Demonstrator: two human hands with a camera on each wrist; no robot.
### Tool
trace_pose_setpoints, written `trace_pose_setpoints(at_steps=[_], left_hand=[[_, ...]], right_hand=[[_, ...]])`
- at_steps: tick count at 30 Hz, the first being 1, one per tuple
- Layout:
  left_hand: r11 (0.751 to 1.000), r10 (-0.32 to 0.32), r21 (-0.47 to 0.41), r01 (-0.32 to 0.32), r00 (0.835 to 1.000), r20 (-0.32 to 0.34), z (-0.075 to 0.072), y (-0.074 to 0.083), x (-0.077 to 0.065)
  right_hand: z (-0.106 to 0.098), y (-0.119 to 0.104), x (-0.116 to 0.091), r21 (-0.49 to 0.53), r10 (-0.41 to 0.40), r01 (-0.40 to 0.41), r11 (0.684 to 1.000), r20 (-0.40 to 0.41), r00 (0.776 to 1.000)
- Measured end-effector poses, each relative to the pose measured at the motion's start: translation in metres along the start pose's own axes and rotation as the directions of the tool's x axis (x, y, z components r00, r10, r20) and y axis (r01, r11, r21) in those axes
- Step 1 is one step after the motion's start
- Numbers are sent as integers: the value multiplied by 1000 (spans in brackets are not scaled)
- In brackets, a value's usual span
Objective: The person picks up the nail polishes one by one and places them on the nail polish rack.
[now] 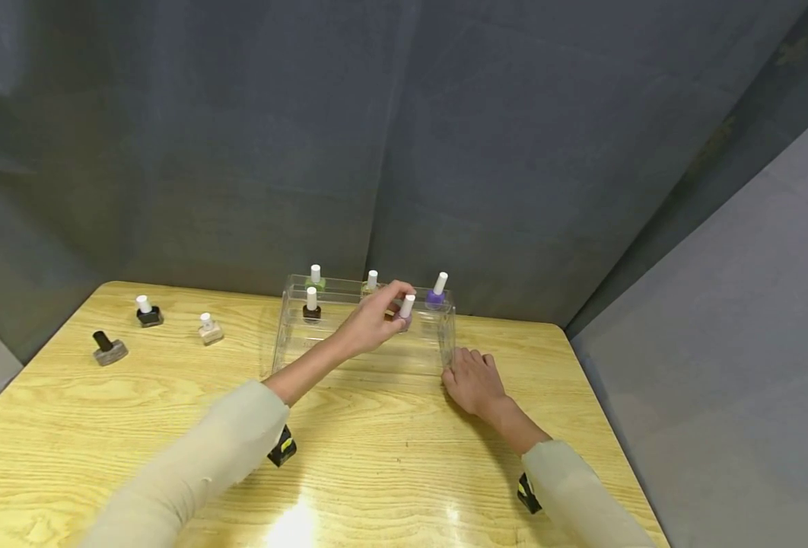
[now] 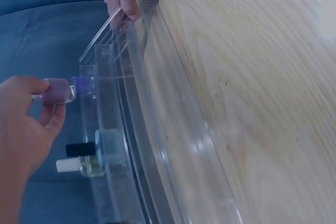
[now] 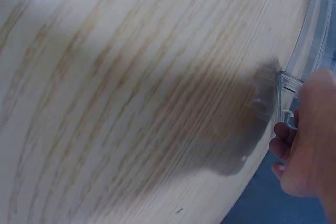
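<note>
My left hand pinches a pale purple nail polish bottle with a white cap, held over the upper tiers of a clear tiered display stand. A deeper purple nail polish bottle stands on the back tier, just beyond it. My right hand grips the stand's right end, thumb toward the front; its curled fingers show in the right wrist view. Also on the stand are a green bottle, a dark bottle and a yellowish bottle, partly hidden behind my left hand.
Left of the stand, three more bottles stand on the wooden table: a black one, a cream one and a greyish one with a black cap. A dark curtain hangs behind the table.
</note>
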State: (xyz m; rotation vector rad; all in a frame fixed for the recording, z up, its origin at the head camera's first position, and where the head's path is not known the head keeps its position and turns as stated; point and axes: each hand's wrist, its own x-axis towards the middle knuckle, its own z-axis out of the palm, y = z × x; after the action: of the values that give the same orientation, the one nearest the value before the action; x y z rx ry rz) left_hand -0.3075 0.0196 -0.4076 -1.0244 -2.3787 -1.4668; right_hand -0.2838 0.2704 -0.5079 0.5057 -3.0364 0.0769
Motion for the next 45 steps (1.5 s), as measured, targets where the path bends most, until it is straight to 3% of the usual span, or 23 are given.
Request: trace_pose_setpoints(at_steps=[7, 16, 23, 31, 45], left_hand=[[1000, 8, 14, -6, 997, -79, 24, -11, 11], [996, -84, -4, 84, 987, -136, 40, -20, 19], [991, -119, 40, 125, 985, -127, 46, -27, 23], [990, -108, 83, 115, 991, -80, 55, -33, 23], [994, -94, 56, 97, 995, -44, 69, -32, 31]], right_hand=[[2, 1, 0, -38, 3, -3, 999, 0, 1000], [4, 2, 1, -40, 15, -15, 999, 13, 1000], [2, 1, 1, -49, 26, -25, 998, 16, 1000], [-4, -2, 1, -72, 33, -30, 997, 42, 999], [-1, -1, 1, -66, 17, -16, 998, 15, 1000]])
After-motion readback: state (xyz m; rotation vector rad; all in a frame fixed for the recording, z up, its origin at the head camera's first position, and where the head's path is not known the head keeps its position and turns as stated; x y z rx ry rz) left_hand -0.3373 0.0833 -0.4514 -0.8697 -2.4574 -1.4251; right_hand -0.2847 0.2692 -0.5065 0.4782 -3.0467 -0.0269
